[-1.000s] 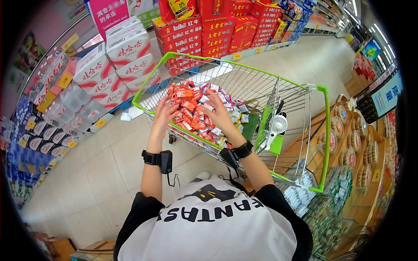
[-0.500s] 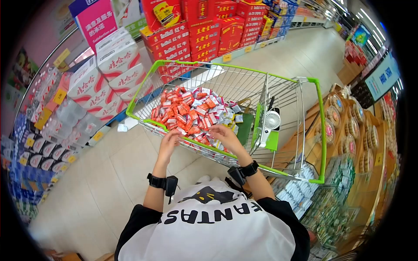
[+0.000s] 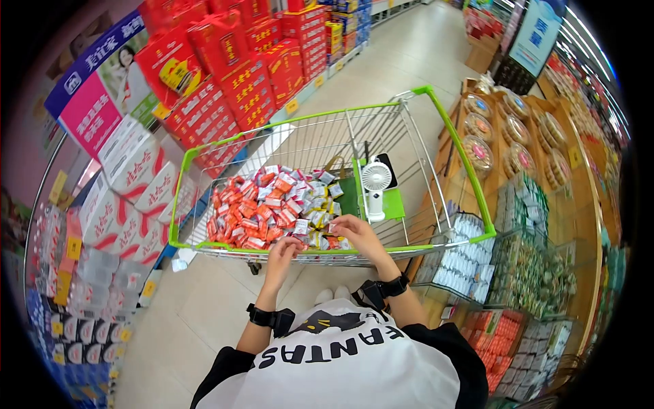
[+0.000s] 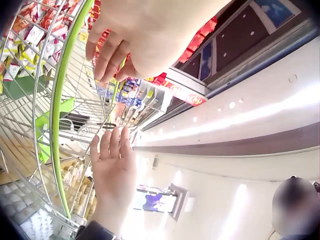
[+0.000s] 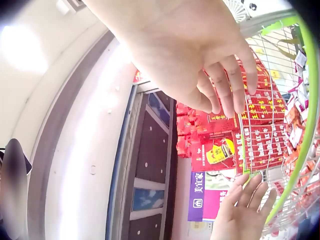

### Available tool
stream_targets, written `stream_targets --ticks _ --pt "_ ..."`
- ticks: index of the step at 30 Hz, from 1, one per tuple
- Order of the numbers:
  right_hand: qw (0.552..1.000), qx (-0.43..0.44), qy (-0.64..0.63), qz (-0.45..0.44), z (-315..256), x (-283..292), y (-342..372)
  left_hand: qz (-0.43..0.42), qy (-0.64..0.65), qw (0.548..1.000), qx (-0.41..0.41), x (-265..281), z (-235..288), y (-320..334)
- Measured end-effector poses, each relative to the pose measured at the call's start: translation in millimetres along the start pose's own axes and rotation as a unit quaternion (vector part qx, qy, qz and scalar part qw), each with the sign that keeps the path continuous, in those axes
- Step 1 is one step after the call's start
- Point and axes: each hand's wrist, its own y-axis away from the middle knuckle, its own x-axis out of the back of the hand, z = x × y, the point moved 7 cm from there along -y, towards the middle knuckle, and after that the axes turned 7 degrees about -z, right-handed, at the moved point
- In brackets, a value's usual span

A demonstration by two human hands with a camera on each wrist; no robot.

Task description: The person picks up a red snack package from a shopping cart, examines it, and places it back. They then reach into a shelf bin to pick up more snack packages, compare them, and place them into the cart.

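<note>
My left hand point(image 3: 281, 260) hovers at the near green rim of a wire shopping cart point(image 3: 204, 147), fingers loosely bent. My right hand point(image 3: 362, 238) is a little further right, over the same rim. Neither palm has anything in it; the wrist views show the left hand's fingers point(image 4: 114, 59) and the right hand's fingers point(image 5: 227, 82) relaxed and apart from each other. Inside the cart lies a heap of small wrapped snacks point(image 3: 255, 208), mostly orange, with white and yellow packets to the right.
A small white fan point(image 3: 375, 184) stands by the cart's child seat, beside a dark green item point(image 3: 349, 198). Red drink cartons point(image 3: 231, 88) and white boxes point(image 3: 126, 221) are stacked at left. Shelves at right hold round packs point(image 3: 480, 153) and bins of wrapped goods point(image 3: 460, 255).
Both hands have drawn back from over the snack heap to the near rim, fingers emptied of contact. The head view has turned rightward, and the cart sits further left in it.
</note>
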Motion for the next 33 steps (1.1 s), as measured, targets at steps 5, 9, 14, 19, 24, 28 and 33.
stream_targets --ticks 5,9,14,19,24,28,33 --pt "0.998 0.003 -0.035 0.051 -5.8 19.9 27.5 -0.063 -0.016 0.998 -0.019 -30.4 -1.8 -17.0" --pt "0.994 0.006 -0.039 0.106 -9.5 35.6 50.5 -0.107 -0.008 0.994 -0.015 -55.7 1.3 -23.7" --pt "0.983 0.006 -0.030 0.180 -15.6 57.6 82.9 -0.167 -0.002 0.986 -0.013 -86.4 2.6 -31.9" --pt "0.968 0.020 -0.013 0.250 -19.1 80.0 118.2 -0.240 -0.002 0.971 -0.001 -119.4 3.1 -38.4" --pt "0.943 0.042 -0.007 0.329 -33.0 100.7 159.4 -0.304 -0.005 0.953 -0.009 -154.8 12.0 -41.3" --pt "0.914 0.061 -0.015 0.402 -41.9 117.8 201.0 -0.365 0.004 0.931 -0.034 -188.1 13.5 -41.8" --pt "0.869 0.064 0.007 0.491 -58.7 127.8 256.3 -0.443 0.021 0.896 -0.031 -234.0 17.4 -31.6"
